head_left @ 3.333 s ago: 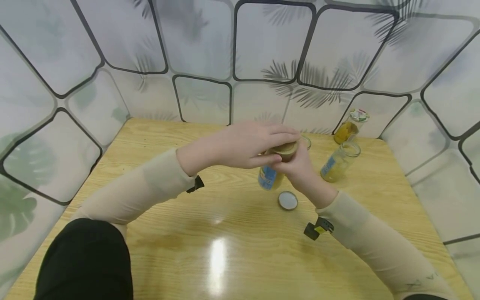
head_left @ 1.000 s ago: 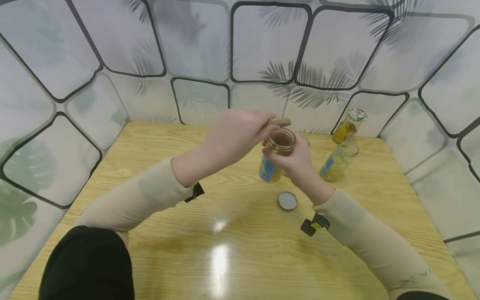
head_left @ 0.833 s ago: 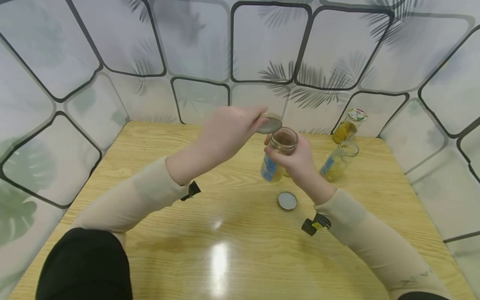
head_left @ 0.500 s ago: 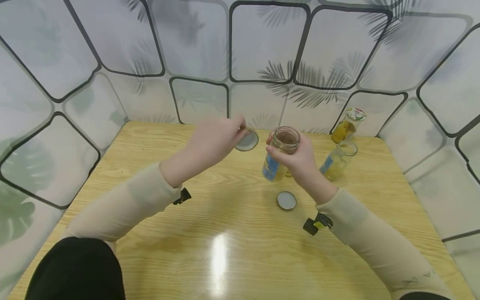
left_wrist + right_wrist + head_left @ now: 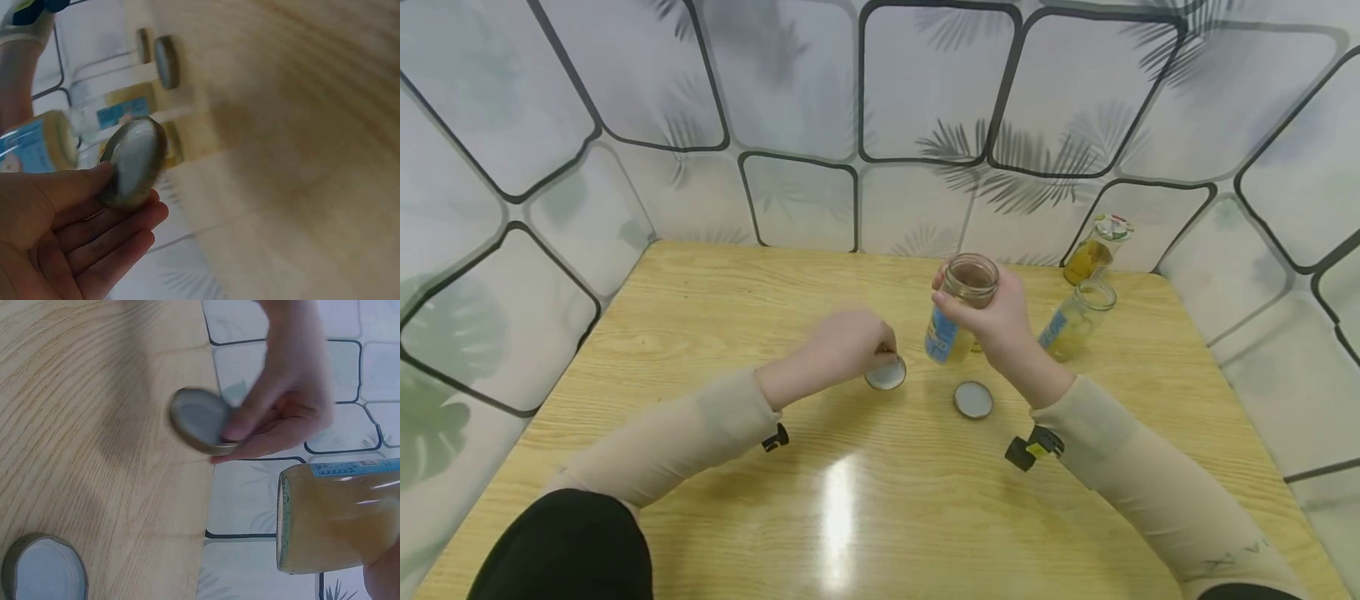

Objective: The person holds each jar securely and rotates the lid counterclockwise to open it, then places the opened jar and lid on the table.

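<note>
Above the table (image 5: 737,517), the left hand (image 5: 842,343) pinches a lid (image 5: 886,375) between thumb and fingers (its pale inside shows). The right hand's fingers (image 5: 958,310) wrap round an open jar (image 5: 950,333), lifted; another lid (image 5: 973,401) lies nearby, beside a standing jar (image 5: 1077,322).

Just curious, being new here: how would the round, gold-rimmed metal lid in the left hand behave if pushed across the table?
The lid is probably stiff: it looks unbent where the left hand pinches its edge. It seems light, being thin and shallow. Flat, it would likely slide; on its round rim, it might roll.
</note>
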The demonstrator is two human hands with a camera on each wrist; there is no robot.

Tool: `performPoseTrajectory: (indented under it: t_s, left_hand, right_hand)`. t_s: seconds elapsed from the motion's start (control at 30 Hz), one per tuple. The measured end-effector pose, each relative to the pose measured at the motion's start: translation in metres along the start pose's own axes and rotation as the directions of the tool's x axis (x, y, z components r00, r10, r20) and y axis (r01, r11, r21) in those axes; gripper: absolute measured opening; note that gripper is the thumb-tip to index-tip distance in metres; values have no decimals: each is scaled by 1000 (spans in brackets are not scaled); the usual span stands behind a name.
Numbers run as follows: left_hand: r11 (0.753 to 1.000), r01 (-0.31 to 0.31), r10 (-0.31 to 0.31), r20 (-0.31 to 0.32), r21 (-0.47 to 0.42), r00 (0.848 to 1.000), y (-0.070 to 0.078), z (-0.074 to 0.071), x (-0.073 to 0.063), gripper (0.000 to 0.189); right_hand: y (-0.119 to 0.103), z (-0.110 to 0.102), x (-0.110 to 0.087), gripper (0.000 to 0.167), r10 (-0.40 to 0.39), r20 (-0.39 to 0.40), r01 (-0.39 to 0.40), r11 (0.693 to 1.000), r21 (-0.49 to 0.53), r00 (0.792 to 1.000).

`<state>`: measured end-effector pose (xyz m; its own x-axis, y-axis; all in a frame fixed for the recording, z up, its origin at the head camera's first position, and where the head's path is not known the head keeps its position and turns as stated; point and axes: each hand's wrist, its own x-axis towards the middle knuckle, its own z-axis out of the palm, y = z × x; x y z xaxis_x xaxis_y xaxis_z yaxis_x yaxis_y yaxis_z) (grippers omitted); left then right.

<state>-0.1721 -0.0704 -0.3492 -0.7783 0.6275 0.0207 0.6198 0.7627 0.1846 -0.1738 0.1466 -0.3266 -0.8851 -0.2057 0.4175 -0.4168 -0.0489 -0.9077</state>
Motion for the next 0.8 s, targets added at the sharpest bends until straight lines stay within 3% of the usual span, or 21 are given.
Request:
performPoseTrajectory:
  t_s: [0.17, 0.3, 0.53, 0.8]
  left_hand:
    - [1000, 31, -31, 105, 2, 994, 2, 28, 1, 14]
    - [997, 36, -44, 120, 73, 992, 2, 42, 0, 17]
    - [990, 34, -45, 83, 135, 996, 2, 50, -2, 19]
    - [991, 46, -56, 80, 127, 995, 2, 50, -3, 19]
  right_hand:
    - [1, 1, 0, 22, 11, 1, -11, 1000, -8, 1000]
    - [1, 1, 1, 22, 15, -3, -15, 1000, -7, 1000]
    - [2, 0, 0, 27, 30, -13, -30, 1000, 0, 999]
    - [3, -1, -1, 27, 62, -19, -63, 998, -10, 998]
